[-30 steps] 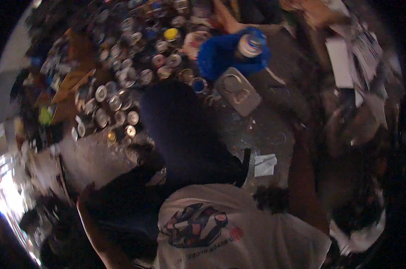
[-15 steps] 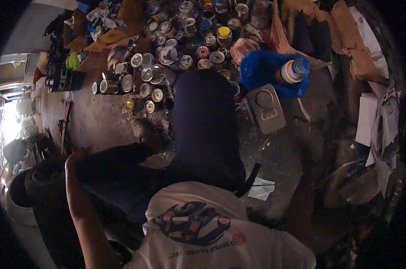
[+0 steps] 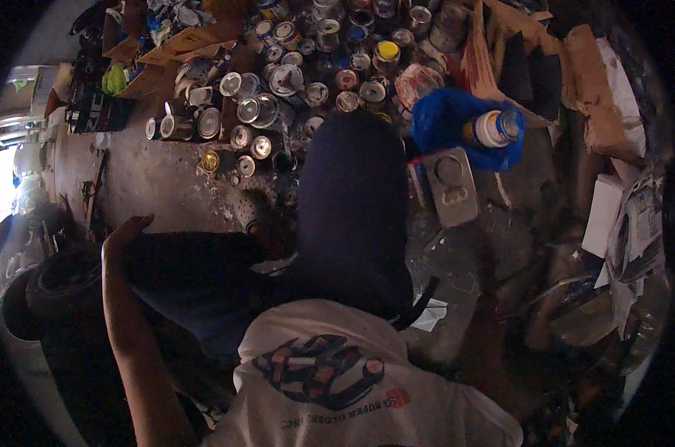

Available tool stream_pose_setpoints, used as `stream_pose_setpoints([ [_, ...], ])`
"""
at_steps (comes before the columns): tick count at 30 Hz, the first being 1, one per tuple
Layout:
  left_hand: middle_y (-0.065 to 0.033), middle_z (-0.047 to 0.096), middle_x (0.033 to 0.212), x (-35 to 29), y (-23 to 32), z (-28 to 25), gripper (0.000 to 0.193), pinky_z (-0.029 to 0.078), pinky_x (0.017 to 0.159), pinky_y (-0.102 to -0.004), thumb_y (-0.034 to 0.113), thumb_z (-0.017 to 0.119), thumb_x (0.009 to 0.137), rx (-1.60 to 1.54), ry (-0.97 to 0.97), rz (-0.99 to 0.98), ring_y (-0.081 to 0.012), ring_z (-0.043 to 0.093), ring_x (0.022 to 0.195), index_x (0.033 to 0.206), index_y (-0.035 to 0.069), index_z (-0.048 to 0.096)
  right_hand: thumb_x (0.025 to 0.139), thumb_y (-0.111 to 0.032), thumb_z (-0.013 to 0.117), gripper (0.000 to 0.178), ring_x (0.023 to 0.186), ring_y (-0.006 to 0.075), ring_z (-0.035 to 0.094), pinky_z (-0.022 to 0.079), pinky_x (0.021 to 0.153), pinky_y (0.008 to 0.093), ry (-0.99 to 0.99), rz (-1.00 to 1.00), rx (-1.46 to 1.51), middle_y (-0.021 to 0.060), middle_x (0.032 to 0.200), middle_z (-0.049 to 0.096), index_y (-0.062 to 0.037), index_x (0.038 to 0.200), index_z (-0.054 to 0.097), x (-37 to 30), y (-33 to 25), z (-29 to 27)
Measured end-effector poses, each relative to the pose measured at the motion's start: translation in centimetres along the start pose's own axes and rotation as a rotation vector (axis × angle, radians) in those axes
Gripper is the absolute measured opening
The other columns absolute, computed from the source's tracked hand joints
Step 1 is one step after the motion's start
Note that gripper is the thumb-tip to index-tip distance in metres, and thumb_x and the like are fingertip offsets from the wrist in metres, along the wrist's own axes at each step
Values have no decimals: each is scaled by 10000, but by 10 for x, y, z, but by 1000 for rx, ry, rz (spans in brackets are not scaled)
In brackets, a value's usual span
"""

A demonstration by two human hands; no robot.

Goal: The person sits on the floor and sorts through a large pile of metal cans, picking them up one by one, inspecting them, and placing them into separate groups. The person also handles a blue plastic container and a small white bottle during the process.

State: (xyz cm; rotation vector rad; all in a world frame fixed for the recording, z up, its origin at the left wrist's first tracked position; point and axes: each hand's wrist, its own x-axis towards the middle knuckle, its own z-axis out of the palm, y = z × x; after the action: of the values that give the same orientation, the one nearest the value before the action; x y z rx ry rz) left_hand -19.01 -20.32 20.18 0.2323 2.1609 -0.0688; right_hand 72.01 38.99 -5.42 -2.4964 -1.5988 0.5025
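Observation:
My left hand [image 3: 129, 229] rests on my bent left knee, at the end of my bare forearm. Its fingers look loosely stretched and hold nothing, though the dim light blurs them. My right hand does not show. Beyond my raised right knee [image 3: 354, 175] stand many paint cans, among them one with a yellow lid [image 3: 387, 51] and a small golden tin [image 3: 210, 162]. On the right, a crumpled blue plastic bag [image 3: 433, 119] lies under a white can [image 3: 494, 129] with a blue-grey top. A flat grey metal piece [image 3: 464, 203] with round recesses lies near it.
Torn cardboard boxes stand at the far left [image 3: 192, 46] and far right [image 3: 604, 97]. White sheets [image 3: 603, 217] and folded papers lean at the right edge. A paper scrap [image 3: 430, 314] lies on the floor by my hip. A dark round tyre-like object [image 3: 58, 287] is at left.
The view has shifted slightly, so the cans and the bag sit a little differently in it. My left hand appears somewhat higher on the knee, with its fingers showing more.

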Motion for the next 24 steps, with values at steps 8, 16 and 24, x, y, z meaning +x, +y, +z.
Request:
stream_pose_setpoints([
  [8,-173,597,1473,4,20,-2,763,421,1140,-453,640,578,998,133,72,-67,-310,561,1349,1502,68,533,1026,-382,636,637,1302,364,556,450,1109,497,89,-22,127,243,1432,571,12,1502,480,-23,-35,-22],
  [16,-190,631,1427,19,35,5,802,443,1121,-465,701,575,974,17,118,-42,-315,615,1290,1484,82,549,1028,-372,636,626,1290,357,562,455,1102,488,114,-32,198,239,1421,577,13,1497,482,-54,-61,-29],
  [24,-186,683,1348,13,43,9,769,490,1063,-451,691,574,984,-96,79,-50,-305,701,1142,1485,108,550,1031,-362,635,614,1278,351,568,460,1096,480,96,-27,212,235,1411,583,15,1492,483,-72,-75,-27],
])
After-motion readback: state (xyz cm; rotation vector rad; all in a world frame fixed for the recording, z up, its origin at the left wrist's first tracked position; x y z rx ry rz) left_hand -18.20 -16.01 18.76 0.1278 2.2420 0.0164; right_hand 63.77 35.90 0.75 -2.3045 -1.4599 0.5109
